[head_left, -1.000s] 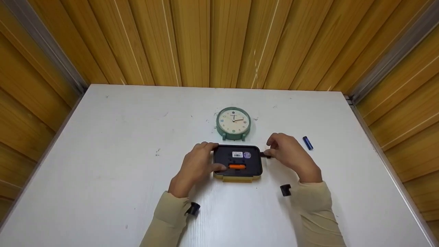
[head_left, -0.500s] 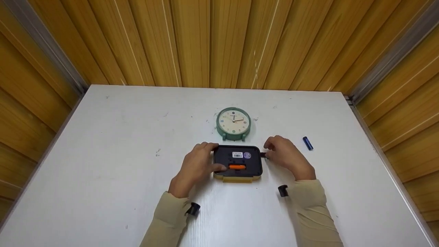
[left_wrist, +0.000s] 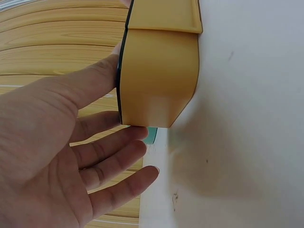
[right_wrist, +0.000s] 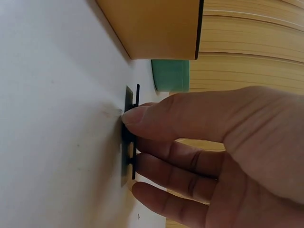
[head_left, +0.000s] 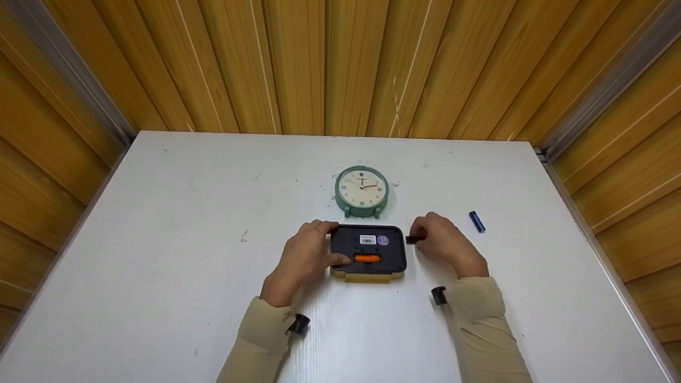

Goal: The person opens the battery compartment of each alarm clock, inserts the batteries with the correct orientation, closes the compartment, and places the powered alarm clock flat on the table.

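Note:
A yellow clock (head_left: pixel 375 277) lies face down with its black back (head_left: pixel 393 258) upward. An orange battery (head_left: pixel 367 258) sits in the uncovered slot of that back. My left hand (head_left: pixel 303 258) grips the clock's left end, thumb on the back; in the left wrist view its other fingers are against the yellow side (left_wrist: pixel 156 76). Beside the clock's right end, my right hand (head_left: pixel 447 242) pinches a thin black battery cover (head_left: pixel 414 240). In the right wrist view the cover (right_wrist: pixel 135 166) is just off the white tabletop, between thumb and fingers.
A green round clock (head_left: pixel 362 187) lies face up just beyond the yellow clock. Right of my right hand a blue battery (head_left: pixel 477 222) lies on the white table (head_left: pixel 186 239). Wood-patterned walls (head_left: pixel 346 64) enclose the back and sides.
My right hand has moved slightly left and turned the battery cover, more of which now shows beside the clock. The left hand and the clock stay in place.

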Motion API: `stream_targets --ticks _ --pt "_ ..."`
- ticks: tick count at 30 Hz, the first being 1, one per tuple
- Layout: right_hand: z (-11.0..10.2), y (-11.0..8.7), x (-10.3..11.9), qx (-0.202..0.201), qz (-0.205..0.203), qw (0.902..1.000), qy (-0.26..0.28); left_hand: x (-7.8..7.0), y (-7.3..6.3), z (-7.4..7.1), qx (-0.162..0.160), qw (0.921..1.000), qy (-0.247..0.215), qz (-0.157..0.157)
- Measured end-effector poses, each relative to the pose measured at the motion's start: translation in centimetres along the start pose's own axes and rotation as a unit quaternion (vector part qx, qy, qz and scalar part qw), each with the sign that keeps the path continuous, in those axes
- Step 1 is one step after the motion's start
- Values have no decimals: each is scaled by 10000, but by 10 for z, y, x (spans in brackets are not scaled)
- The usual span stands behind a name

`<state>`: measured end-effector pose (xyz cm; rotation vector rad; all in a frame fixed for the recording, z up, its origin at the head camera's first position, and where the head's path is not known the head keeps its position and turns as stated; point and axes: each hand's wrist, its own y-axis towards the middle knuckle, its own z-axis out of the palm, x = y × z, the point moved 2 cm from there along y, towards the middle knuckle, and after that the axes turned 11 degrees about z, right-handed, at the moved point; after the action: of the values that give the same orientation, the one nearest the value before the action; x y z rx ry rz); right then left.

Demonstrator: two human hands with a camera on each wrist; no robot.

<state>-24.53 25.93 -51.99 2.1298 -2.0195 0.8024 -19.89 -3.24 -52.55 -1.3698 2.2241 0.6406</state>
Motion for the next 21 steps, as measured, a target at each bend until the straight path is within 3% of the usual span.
stream_targets --ticks 21 --pt "-1 1 -2 -46 136 9995 281 3 2 2 25 10000 26 -28"
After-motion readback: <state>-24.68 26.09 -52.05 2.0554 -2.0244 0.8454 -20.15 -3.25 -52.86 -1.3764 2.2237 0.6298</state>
